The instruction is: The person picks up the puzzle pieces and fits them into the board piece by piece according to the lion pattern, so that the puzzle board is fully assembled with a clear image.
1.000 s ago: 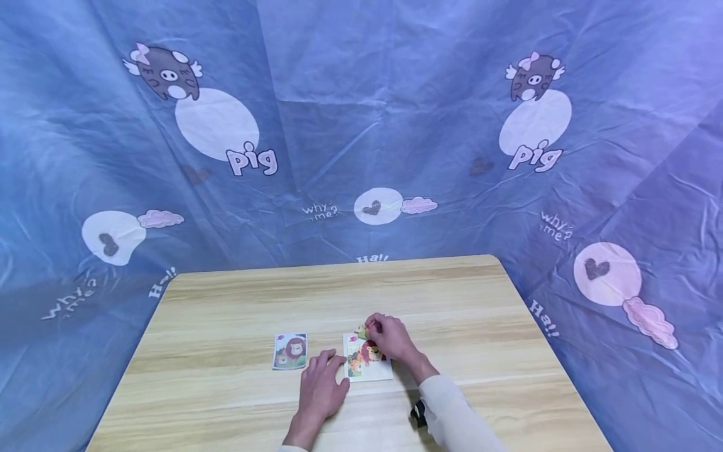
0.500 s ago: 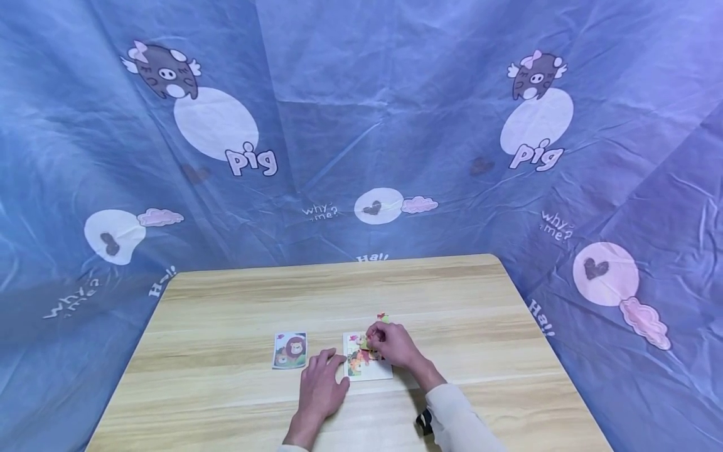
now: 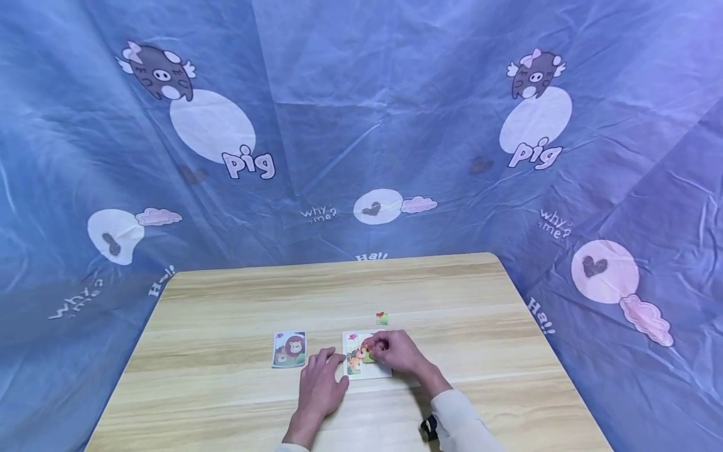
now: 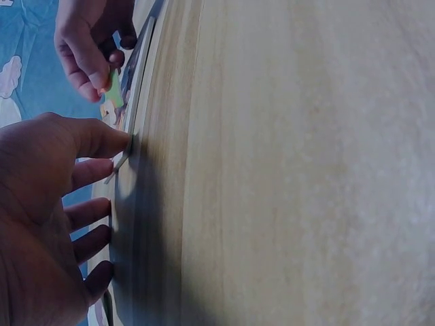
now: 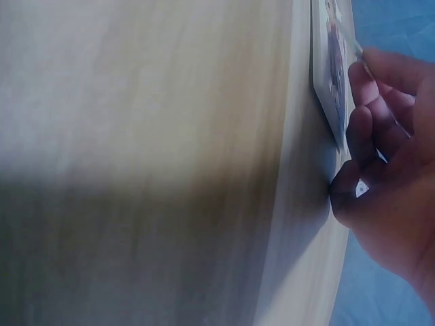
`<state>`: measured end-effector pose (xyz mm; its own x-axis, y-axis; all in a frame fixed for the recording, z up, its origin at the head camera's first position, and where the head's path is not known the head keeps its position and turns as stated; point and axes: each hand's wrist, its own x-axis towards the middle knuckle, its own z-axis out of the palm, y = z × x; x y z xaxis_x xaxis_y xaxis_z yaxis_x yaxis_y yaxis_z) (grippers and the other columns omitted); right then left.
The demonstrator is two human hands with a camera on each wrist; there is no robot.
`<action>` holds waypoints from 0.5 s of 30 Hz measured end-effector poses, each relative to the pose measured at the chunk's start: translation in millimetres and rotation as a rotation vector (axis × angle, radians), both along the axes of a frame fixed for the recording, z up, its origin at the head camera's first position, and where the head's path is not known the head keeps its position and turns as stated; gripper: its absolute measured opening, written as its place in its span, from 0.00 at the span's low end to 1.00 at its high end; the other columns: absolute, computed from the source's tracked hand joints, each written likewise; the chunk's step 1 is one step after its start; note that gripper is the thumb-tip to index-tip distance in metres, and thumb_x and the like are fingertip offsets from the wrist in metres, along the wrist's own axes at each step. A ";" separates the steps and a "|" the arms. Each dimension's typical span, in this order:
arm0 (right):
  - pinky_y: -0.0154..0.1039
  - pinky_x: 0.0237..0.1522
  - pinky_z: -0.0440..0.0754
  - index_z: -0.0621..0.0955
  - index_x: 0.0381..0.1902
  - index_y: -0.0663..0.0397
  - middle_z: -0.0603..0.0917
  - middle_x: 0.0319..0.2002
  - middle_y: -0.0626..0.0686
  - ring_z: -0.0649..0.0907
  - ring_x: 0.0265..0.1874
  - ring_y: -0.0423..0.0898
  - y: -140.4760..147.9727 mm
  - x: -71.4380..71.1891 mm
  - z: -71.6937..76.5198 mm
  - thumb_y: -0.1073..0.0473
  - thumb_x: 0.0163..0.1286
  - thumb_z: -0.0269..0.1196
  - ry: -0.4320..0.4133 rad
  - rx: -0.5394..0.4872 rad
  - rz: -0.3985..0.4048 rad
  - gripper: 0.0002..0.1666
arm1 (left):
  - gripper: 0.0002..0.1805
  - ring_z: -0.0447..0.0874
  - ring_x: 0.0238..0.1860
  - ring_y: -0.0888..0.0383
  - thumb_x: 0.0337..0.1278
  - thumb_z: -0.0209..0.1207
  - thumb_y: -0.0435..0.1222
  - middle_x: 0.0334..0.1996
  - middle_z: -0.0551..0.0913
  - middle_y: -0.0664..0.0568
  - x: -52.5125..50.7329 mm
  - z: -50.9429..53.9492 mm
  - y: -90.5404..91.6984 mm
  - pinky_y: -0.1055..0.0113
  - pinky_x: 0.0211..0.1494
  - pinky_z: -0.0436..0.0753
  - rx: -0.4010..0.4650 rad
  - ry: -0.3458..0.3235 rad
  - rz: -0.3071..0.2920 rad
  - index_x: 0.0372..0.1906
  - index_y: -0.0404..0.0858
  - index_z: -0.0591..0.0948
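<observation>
A puzzle board (image 3: pixel 369 372) with a lion picture partly filled in lies flat on the table in the head view. My left hand (image 3: pixel 323 384) rests beside it, thumb and index finger touching its left side, the fingers loosely bent and spread. Over the right part of the board, my right hand (image 3: pixel 400 351) pinches a puzzle piece (image 4: pixel 114 93) between thumb and fingers. The piece shows green in the left wrist view and is tilted above the board. Fingers hide part of it. In the right wrist view, the pinching fingertips (image 5: pixel 370 58) hover close to the board.
A loose puzzle piece (image 3: pixel 381 319), green with red, lies behind the board. Left of the board is a picture card (image 3: pixel 289 349) with a lion. The wooden table (image 3: pixel 226 314) stands against a blue printed cloth (image 3: pixel 339 125).
My right hand has come from the board's far edge toward its middle right with the piece in its fingers, uncovering the loose piece behind. My left hand stays in place.
</observation>
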<state>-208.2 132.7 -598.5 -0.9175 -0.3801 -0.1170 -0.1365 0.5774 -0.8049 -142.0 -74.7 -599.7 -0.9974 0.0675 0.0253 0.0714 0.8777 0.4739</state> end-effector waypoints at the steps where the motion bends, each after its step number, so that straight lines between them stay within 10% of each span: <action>1: 0.28 0.29 0.80 0.85 0.37 0.48 0.86 0.34 0.45 0.78 0.25 0.36 0.6 1.0 -0.7 0.65 0.59 0.64 -0.001 0.000 0.008 0.10 | 0.20 0.73 0.57 0.47 0.47 0.63 0.44 0.59 0.76 0.50 0.0 -0.2 -0.1 0.46 0.55 0.74 0.000 0.000 -0.001 0.50 0.48 0.82; 15: 0.26 0.27 0.76 0.85 0.30 0.43 0.80 0.21 0.37 0.75 0.21 0.30 -0.3 10.8 -4.7 0.65 0.54 0.63 0.091 0.091 0.074 0.10 | 0.20 0.73 0.57 0.47 0.48 0.63 0.43 0.59 0.76 0.50 0.0 -1.2 -0.6 0.46 0.55 0.74 -0.002 -0.015 -0.006 0.50 0.48 0.82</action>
<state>-197.4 132.4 -603.2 -0.8957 -0.4388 -0.0718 -0.2515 0.6333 -0.7319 -142.0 -75.3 -600.9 -0.9973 0.0734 0.0102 0.0695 0.8783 0.4730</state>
